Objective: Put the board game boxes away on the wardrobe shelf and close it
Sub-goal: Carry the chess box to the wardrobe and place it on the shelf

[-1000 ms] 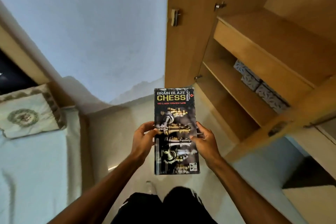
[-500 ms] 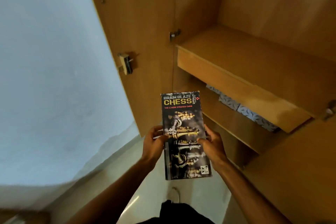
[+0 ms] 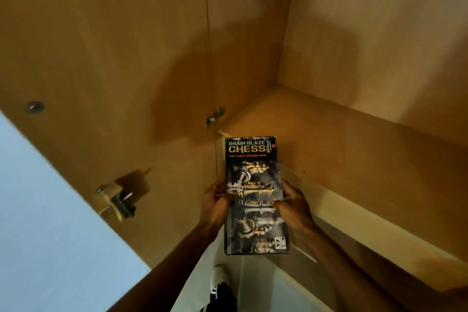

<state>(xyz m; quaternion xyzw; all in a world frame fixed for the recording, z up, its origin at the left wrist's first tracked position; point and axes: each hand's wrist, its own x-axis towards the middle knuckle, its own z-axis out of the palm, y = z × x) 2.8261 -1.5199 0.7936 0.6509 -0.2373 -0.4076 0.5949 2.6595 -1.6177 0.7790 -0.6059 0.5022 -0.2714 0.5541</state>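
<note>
box: tall dark cardboard chess game box, gold "CHESS" lettering, face up, top end over the front-left corner of the shelf
left grip: clamped on box's left long edge, mid-height
right grip: clamped on right edge, thumb on the face
shelf: bare tan wooden wardrobe shelf, beyond and right of both grips
door: open wooden wardrobe door, left of left grip

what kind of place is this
Likely a home room, at an open wooden wardrobe: a bare shelf, a door swung open on a metal hinge, and a chess box held in both hands.
</note>
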